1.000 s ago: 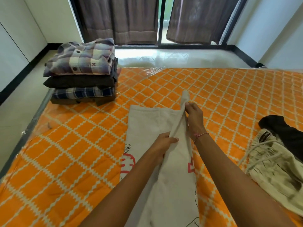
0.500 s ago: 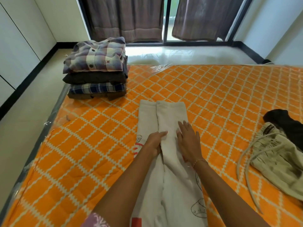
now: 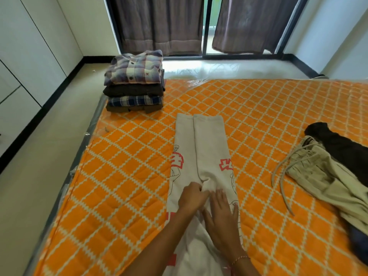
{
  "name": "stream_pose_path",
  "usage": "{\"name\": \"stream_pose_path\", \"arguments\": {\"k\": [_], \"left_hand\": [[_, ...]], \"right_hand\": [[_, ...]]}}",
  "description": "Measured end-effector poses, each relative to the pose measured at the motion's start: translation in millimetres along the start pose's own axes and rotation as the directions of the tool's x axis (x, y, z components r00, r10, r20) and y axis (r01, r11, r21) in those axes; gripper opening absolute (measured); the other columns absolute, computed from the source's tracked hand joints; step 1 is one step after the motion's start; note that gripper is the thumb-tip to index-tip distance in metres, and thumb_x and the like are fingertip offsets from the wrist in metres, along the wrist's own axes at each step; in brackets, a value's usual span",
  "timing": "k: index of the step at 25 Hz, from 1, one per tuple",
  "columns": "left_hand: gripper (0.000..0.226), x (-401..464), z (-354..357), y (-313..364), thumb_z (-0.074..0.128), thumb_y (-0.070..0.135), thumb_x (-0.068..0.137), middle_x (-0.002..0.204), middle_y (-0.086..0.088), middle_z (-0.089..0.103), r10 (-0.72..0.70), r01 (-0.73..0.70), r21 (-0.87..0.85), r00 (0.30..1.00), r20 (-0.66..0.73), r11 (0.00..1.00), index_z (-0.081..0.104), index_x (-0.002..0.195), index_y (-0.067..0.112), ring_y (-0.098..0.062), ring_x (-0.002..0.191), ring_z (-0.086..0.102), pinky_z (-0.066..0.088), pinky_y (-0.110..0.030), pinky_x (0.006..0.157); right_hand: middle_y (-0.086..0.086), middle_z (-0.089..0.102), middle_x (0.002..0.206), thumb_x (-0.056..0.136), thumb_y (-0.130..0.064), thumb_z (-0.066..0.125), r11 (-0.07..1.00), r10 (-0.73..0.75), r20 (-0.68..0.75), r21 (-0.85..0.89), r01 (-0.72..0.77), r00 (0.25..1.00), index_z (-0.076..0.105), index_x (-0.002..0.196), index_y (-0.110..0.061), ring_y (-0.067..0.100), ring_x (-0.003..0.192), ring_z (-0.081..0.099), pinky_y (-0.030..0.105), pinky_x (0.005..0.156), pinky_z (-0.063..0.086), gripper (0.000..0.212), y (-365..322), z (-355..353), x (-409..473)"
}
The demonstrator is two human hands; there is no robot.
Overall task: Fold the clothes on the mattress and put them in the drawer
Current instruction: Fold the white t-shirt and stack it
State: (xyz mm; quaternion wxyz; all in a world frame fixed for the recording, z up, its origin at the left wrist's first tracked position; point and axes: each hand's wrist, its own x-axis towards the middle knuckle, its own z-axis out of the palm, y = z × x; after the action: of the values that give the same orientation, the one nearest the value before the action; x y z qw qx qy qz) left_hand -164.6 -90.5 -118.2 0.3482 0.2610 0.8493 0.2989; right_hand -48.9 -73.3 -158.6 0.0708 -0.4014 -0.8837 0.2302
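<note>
Orange, white-latticed mattress [image 3: 123, 176]; cream trousers [image 3: 207, 148] with red print; plaid-topped stack [image 3: 135, 82].

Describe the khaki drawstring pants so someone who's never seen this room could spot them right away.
Start at the orange lattice-patterned mattress and look to its right side, away from the folded stack of shirts. The khaki drawstring pants lie there unfolded and rumpled beside a dark garment. Their long pale drawstrings, trailing loose across the mattress, set them apart.
</note>
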Motion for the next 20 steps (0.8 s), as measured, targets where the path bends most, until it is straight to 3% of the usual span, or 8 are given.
{"name": "stream_pose_path", "arguments": {"k": [4,7,10,12,13,14,16,20], "left_hand": [[0.029,-27.0,-5.2,-5.3,0.048,0.029,0.097,0.108,-0.007,0.066,0.001,-0.012,-0.068,0.987,-0.16,0.998,0.062,0.111,0.008,-0.02,0.095,0.062,0.041,-0.022,0.075],[0.033,-54.0,-10.8,-18.6,0.05,0.038,0.095,0.107,-0.006,0.065,-0.054,0.059,0.042,0.991,-0.126,0.997,0.059,0.109,0.01,-0.021,0.098,0.061,0.045,-0.026,0.077],[0.04,-66.4,-21.6,-28.0,0.053,0.047,0.092,0.08,-0.009,0.06,-0.106,0.107,-0.019,0.994,0.029,0.994,0.055,0.091,0.007,-0.024,0.073,0.062,0.051,-0.029,0.062],[0.043,-87.0,-25.1,-41.2,0.056,0.047,0.09,0.064,-0.007,0.053,-0.194,0.221,-0.144,0.964,0.18,0.965,0.054,0.081,0.005,-0.019,0.053,0.054,0.043,-0.023,0.045],[0.041,-98.6,-22.4,-50.6,0.059,0.044,0.088,0.061,-0.006,0.051,-0.202,0.222,-0.085,0.959,0.2,0.971,0.053,0.073,0.007,-0.017,0.05,0.05,0.039,-0.022,0.045],[0.039,-108.7,-18.7,-59.7,0.062,0.04,0.087,0.058,-0.005,0.05,-0.182,0.181,0.021,0.967,0.177,0.983,0.051,0.065,0.01,-0.016,0.05,0.047,0.037,-0.023,0.048],[0.035,-125.7,-9.1,-70.0,0.061,0.033,0.087,0.06,-0.002,0.05,-0.103,0.095,0.156,0.994,0.047,0.983,0.05,0.06,0.014,-0.016,0.056,0.048,0.036,-0.027,0.054],[0.032,-159.0,-1.1,-80.6,0.058,0.038,0.09,0.094,-0.004,0.063,-0.031,0.031,-0.002,0.999,-0.035,1.0,0.062,0.1,0.009,-0.02,0.09,0.058,0.04,-0.027,0.073]], "right_hand": [[-0.012,-0.016,0.154,0.048,-0.087,-0.03,0.998,-0.059,0.218,0.025,0.054,0.974,0.001,0.151,-0.032,0.0,0.134,-0.027,0.048,0.113,-0.015,0.121,-11.7,-25.7,-22.5],[-0.004,-0.013,0.159,0.05,-0.089,-0.027,0.991,-0.117,0.348,-0.017,0.131,0.93,0.003,0.151,-0.034,0.008,0.142,-0.02,0.052,0.114,-0.008,0.118,-16.2,-33.6,-43.0],[0.002,0.012,0.159,0.084,-0.066,0.006,0.996,-0.014,0.092,0.094,0.005,0.996,0.021,0.15,-0.024,0.015,0.147,0.005,0.043,0.117,0.005,0.079,-9.3,-37.3,-60.9],[0.009,0.034,0.151,0.088,-0.053,0.02,0.984,0.088,-0.089,0.162,-0.073,0.992,0.039,0.143,-0.016,0.022,0.143,0.025,0.042,0.114,0.022,0.069,-3.5,-37.2,-82.1],[0.011,0.042,0.146,0.088,-0.053,0.022,0.99,0.073,-0.126,0.131,-0.056,0.989,0.046,0.139,-0.014,0.026,0.138,0.034,0.044,0.111,0.027,0.068,-3.7,-33.6,-95.7],[0.012,0.047,0.143,0.09,-0.055,0.024,0.999,-0.011,-0.13,0.051,0.018,0.991,0.051,0.135,-0.013,0.028,0.135,0.041,0.045,0.109,0.03,0.067,-4.8,-26.0,-109.4],[0.011,0.048,0.142,0.093,-0.063,0.021,0.968,-0.221,0.043,-0.112,0.225,0.974,0.051,0.134,-0.015,0.027,0.132,0.044,0.046,0.11,0.023,0.07,-11.6,-13.3,-132.4],[0.007,0.035,0.148,0.086,-0.075,0.017,0.887,-0.361,0.189,-0.232,0.399,0.913,0.036,0.142,-0.01,0.022,0.138,0.029,0.05,0.109,0.01,0.088,-9.3,-2.2,-160.2]]}}
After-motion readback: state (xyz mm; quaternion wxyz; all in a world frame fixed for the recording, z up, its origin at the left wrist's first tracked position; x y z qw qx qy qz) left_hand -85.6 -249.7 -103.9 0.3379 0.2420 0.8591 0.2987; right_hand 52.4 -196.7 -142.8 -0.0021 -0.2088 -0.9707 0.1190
